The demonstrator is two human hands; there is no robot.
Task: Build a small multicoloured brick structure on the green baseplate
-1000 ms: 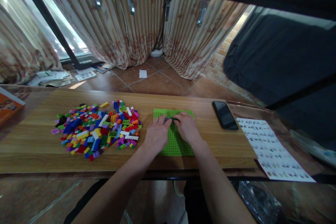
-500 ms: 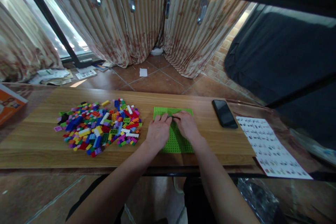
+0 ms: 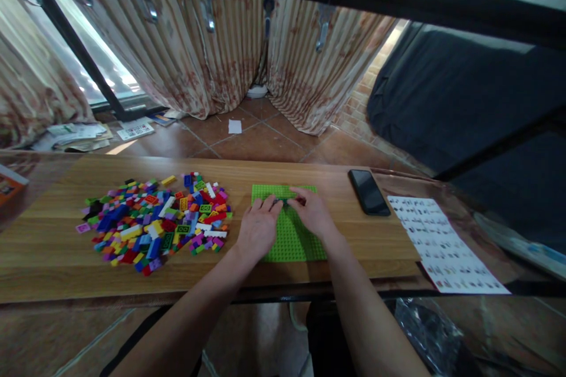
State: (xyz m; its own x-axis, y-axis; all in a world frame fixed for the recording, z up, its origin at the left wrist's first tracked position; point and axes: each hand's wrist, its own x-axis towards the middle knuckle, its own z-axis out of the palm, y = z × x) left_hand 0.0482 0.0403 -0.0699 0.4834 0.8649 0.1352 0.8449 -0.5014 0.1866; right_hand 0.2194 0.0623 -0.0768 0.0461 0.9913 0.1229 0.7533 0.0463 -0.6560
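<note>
A light green studded baseplate (image 3: pixel 294 241) lies on the wooden table in front of me. Over its upper half, my left hand (image 3: pixel 259 225) and my right hand (image 3: pixel 312 212) meet with their fingertips close together. Between them a small dark green brick (image 3: pixel 284 202) shows, low on the studs, gripped from the left by my left fingers and from the right by my right thumb and fingers. Most of that brick is hidden by the fingers, so its exact size does not show.
Left of the baseplate spreads a big heap of coloured toy bricks (image 3: pixel 154 221). A black phone (image 3: pixel 368 192) lies to the right, beside a sheet with printed small pictures (image 3: pixel 442 241) at the table's right end. An orange printed item (image 3: pixel 9 184) sits at the far left.
The view has shifted slightly, so the table things appear a little further left. My right fingers have spread a bit around the dark green brick, which shows more clearly; both hands stay over the baseplate.
</note>
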